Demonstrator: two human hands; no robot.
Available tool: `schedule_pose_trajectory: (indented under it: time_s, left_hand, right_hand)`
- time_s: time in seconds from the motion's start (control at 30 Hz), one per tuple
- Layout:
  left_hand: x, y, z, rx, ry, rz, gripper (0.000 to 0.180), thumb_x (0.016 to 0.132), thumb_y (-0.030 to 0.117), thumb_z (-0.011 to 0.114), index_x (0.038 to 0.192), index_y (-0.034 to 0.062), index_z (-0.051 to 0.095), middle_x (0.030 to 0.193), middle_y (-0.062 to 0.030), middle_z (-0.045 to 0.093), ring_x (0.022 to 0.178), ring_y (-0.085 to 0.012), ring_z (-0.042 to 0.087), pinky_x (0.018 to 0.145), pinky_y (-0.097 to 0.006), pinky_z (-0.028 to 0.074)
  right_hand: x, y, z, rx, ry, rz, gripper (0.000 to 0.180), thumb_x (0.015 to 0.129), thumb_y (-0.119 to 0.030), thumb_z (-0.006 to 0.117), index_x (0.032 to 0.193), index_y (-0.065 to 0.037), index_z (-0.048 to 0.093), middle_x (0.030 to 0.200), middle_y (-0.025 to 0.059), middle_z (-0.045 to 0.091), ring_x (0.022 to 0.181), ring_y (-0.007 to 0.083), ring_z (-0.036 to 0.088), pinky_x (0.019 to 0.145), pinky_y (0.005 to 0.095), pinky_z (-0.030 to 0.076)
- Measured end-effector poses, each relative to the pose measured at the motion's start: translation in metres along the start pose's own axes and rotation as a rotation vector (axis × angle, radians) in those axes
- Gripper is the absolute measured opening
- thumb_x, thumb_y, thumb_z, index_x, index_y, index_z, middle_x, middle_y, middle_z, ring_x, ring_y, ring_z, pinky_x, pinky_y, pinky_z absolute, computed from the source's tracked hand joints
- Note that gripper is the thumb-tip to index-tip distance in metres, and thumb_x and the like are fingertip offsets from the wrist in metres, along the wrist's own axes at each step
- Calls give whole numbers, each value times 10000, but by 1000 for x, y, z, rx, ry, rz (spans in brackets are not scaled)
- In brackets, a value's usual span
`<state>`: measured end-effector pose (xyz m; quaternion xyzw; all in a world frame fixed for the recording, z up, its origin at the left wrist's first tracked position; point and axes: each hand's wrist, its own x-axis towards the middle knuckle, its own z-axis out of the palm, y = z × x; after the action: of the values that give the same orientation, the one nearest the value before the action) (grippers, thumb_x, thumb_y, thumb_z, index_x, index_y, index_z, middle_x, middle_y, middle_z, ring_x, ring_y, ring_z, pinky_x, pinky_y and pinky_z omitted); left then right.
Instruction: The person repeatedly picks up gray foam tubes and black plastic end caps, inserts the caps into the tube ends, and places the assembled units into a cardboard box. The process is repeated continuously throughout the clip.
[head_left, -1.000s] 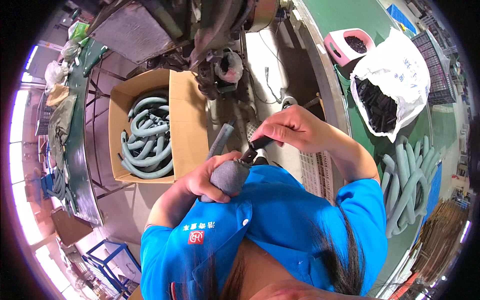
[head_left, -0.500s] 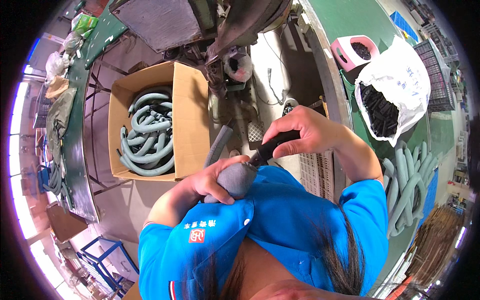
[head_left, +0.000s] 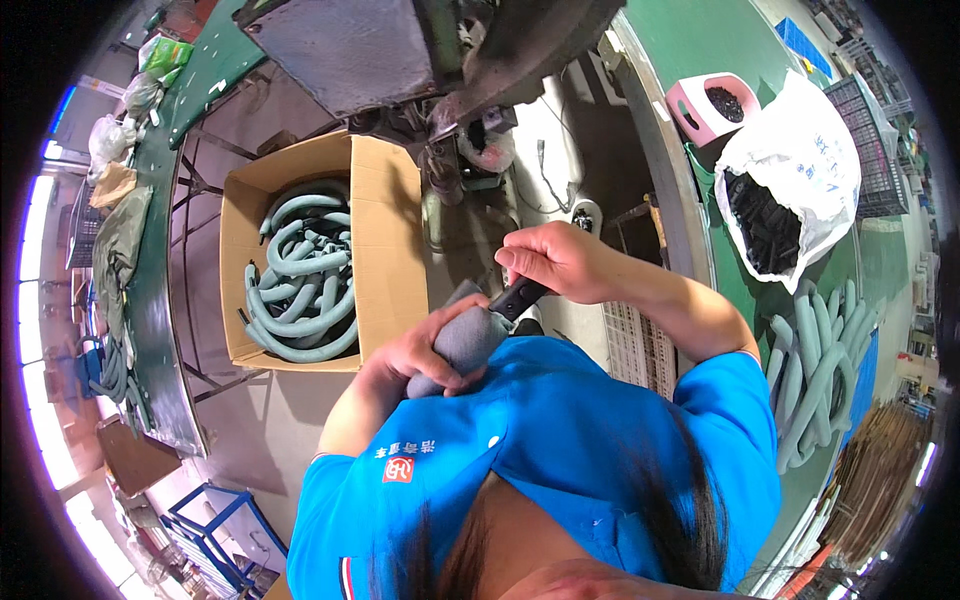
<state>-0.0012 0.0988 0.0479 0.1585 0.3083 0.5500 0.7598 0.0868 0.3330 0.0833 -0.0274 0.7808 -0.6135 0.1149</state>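
Note:
A grey foam-covered tube point(head_left: 467, 345) is bent over in my left hand point(head_left: 412, 352), whose fingers wrap around it close to my chest. From the tube's end juts a short black plastic piece point(head_left: 519, 298). My right hand point(head_left: 558, 262) is closed at the piece's outer end, with the thumb laid along the curled fingers. The palm hides how far the black piece runs inside it. Part of the grey tube shows beyond my left hand's knuckles.
An open cardboard box point(head_left: 390, 250) at the left holds several grey-green foam tubes point(head_left: 305, 265). Ahead stands a dark metal machine point(head_left: 345, 60). On the green table at the right are a white sack point(head_left: 815, 160) of black pieces, a pink bin point(head_left: 690, 105) and more foam tubes point(head_left: 815, 375).
My right hand has shifted left and its fingers have curled in more tightly at the black piece. The foam tube has tilted, and my left hand has moved slightly with it.

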Motion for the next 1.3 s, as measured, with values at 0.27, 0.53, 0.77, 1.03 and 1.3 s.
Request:
schedule_pose_trajectory:
  time_s: [0.27, 0.53, 0.77, 1.03, 1.3]
  left_hand:
    - [12, 10, -50, 1437, 940, 329, 406, 641, 81, 714, 1022, 70, 573, 891, -174, 650, 867, -354, 636, 731, -381, 510]
    - [8, 59, -93, 1608, 913, 337, 385, 627, 155, 705, 984, 117, 566, 819, -148, 641, 780, -360, 618, 668, -436, 496]
    - [3, 70, -104, 1688, 900, 366, 399, 627, 141, 710, 994, 94, 562, 805, -158, 629, 772, -356, 618, 660, -425, 495]
    - [-11, 69, -107, 1593, 984, 350, 359, 627, 108, 703, 967, 96, 587, 794, -152, 635, 788, -347, 625, 684, -400, 505]
    - [-17, 70, -107, 1540, 1007, 369, 308, 660, 88, 687, 953, 98, 593, 812, -147, 643, 799, -340, 630, 679, -393, 505]
  right_hand:
    - [47, 68, 34, 398, 186, 271, 320, 975, -342, 454, 842, -65, 545, 701, -23, 481, 590, 36, 446, 499, 196, 400]
    - [124, 118, -34, -84, 469, 125, 467, 943, -407, 474, 713, -35, 638, 684, 70, 599, 600, 190, 572, 565, 322, 453]
    - [225, 237, -73, -515, 706, 110, 346, 919, -347, 504, 855, -30, 628, 868, 131, 633, 759, 249, 615, 638, 370, 478]
    - [222, 233, -79, -319, 673, 57, 325, 922, -344, 495, 888, -44, 613, 890, 123, 630, 774, 244, 612, 649, 367, 482]
    - [186, 212, -97, -91, 669, 44, 306, 925, -340, 485, 921, -57, 599, 912, 115, 626, 788, 239, 610, 660, 365, 486]
